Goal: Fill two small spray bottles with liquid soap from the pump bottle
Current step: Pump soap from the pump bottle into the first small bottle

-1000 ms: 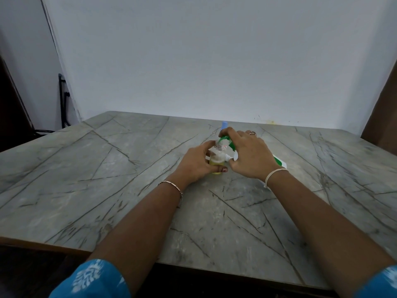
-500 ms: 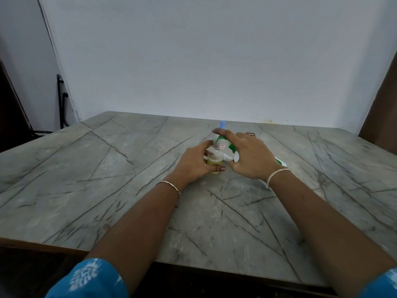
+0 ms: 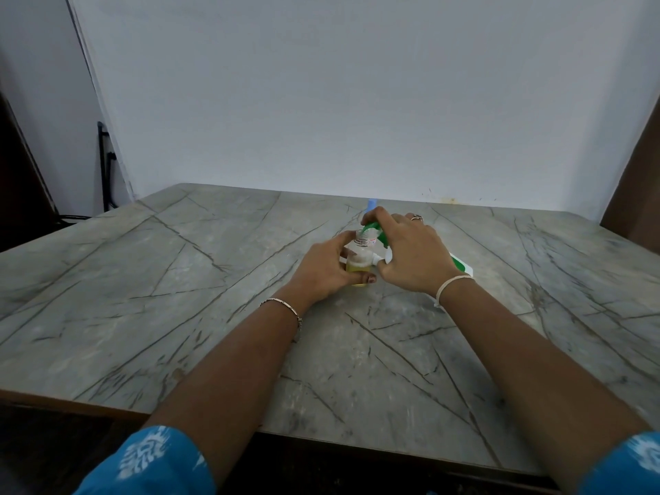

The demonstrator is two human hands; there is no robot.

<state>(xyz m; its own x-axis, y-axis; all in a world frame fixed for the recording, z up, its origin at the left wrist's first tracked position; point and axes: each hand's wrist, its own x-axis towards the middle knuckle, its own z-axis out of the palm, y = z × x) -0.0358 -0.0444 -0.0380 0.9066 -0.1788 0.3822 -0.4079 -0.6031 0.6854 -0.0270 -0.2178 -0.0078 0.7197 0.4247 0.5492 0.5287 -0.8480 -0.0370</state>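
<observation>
Mid-table: left grip (image 3: 325, 273) holds clear spray bottle (image 3: 359, 260), yellow-bottomed; right grip (image 3: 414, 259) clasps pump bottle (image 3: 374, 231).

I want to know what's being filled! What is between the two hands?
In the head view, a small clear bottle with yellow liquid inside stands between the left hand and right hand, under the green spout.
</observation>
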